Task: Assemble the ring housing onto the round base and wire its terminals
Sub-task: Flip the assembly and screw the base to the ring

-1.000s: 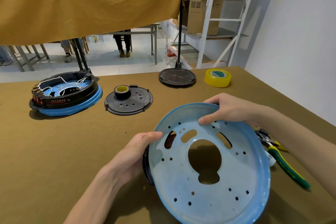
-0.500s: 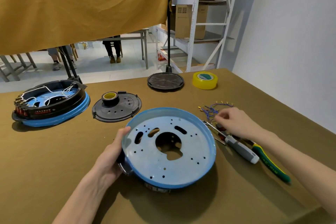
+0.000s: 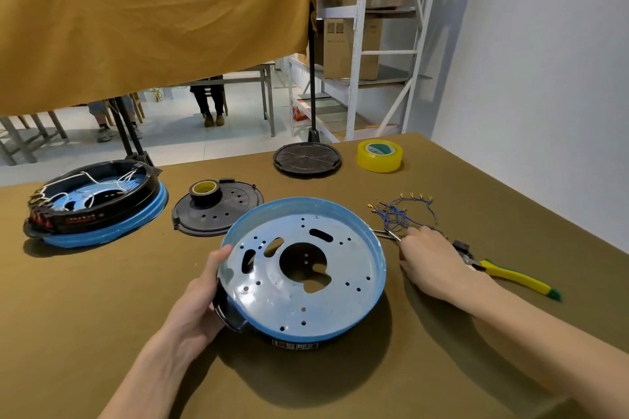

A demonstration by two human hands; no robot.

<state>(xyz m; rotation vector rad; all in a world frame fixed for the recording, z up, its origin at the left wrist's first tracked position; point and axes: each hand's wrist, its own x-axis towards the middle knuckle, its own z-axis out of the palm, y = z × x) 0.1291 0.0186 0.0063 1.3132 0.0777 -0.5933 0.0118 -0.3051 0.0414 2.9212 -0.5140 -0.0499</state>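
Honestly, left hand (image 3: 200,299) grips the round blue metal base (image 3: 303,269) and black ring housing (image 3: 231,315) at lower centre, tilted, while right hand's (image 3: 430,264) loosely curled fingers reach a tool, so it could slip.

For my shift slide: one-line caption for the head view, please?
Left hand grips the round blue metal base; right hand reaches the tools beside blue wires.

Wires (image 3: 403,213) right of base (image 3: 303,269)
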